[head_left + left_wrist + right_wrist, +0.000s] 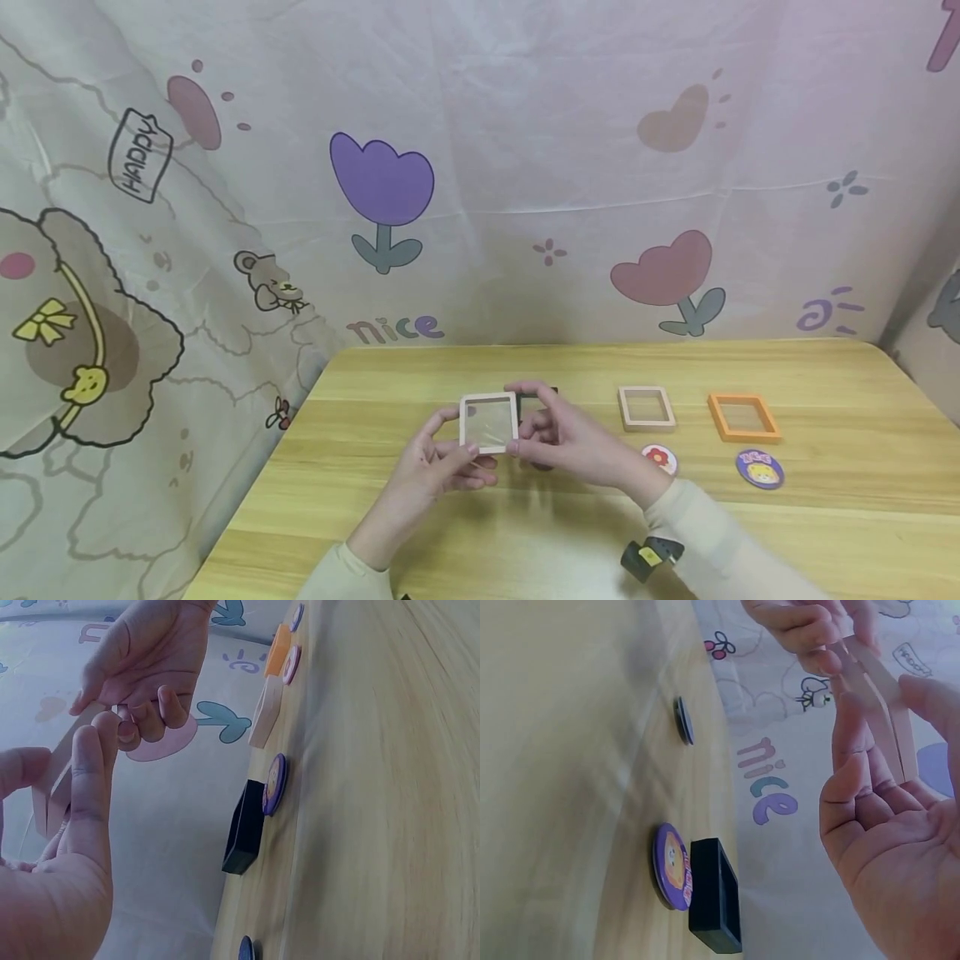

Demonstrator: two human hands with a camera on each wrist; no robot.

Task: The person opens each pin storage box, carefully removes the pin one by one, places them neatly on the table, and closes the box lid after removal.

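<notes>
A pale, square film display frame [487, 398] is held up above the table between both hands. My left hand [435, 467] grips its left side and lower left corner, the thumb on the near face. At the right side, my right hand [573, 442] pinches the edge between thumb and fingers. The right wrist view shows a narrow gap running between the two halves of the frame [881, 712]. Behind the hands stands a black frame [246, 829], with a purple round badge [673, 866] beside it. Another round badge [684, 720] lies farther left, hidden in the head view.
To the right on the wooden table [840, 383] are a pale pink frame [626, 410] and an orange frame [768, 421]. In front of them lie a red-flower badge [660, 458] and a purple bear badge [760, 468]. A printed curtain [510, 125] hangs behind.
</notes>
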